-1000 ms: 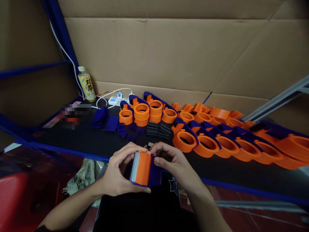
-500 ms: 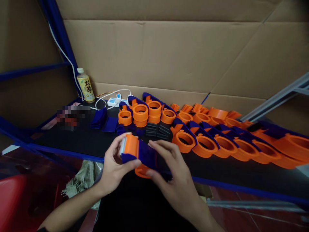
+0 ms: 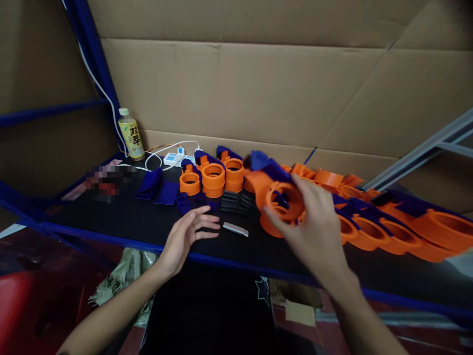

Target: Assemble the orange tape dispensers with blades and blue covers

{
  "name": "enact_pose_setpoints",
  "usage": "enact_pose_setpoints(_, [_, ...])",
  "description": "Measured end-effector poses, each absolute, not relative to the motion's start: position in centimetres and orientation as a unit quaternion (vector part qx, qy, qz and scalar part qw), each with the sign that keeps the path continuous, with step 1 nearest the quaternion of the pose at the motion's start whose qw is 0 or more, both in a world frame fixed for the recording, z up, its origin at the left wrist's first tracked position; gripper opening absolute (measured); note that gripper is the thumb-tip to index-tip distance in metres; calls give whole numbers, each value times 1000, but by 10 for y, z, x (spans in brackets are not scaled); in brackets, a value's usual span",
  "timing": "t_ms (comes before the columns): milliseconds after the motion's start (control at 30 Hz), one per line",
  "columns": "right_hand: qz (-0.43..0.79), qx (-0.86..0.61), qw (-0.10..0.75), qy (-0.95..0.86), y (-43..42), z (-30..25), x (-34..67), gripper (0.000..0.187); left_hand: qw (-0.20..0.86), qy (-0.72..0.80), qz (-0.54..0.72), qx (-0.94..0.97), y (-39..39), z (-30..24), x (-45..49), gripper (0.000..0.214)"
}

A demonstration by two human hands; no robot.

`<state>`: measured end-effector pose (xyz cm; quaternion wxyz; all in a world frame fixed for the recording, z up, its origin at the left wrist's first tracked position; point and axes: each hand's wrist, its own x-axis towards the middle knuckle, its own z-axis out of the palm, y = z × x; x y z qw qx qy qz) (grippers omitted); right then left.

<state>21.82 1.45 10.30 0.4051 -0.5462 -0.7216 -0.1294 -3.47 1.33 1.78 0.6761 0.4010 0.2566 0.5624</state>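
Note:
An orange and blue tape dispenser (image 3: 258,185) is held up in my right hand (image 3: 314,227), fingers curled around its round hub. It hangs above the row of similar tape dispensers (image 3: 369,231) on the black tabletop. My left hand (image 3: 188,236) hovers over the table's front edge, fingers apart and holding nothing. Between my hands lies a small pale flat strip (image 3: 235,229), too small to identify. Black strip-like pieces (image 3: 234,202) rest just behind it. Near my left fingertips are dark blue plastic pieces (image 3: 185,202).
More tape dispensers (image 3: 213,177) stand at the back. Flat blue pieces (image 3: 150,185), a power strip (image 3: 173,159) with white cables and a yellow-labelled bottle (image 3: 131,135) are to the left. Cardboard (image 3: 251,93) walls the back. Blue frame bars (image 3: 92,54) rise at the left.
My left hand has let go of the tape dispenser and opened. My right hand has carried it up and right over the row. The pale strip now shows on the table.

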Motion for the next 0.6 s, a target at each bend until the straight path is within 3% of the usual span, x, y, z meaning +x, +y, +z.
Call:
enact_pose_setpoints(267, [-28,-625,292,-724,164,116,265,73,693,274,502,439,21,8,-35,39])
enact_pose_setpoints(600, [-1,-622,250,-743,204,98,256,82,687,279,480,468,20,6,-36,37])
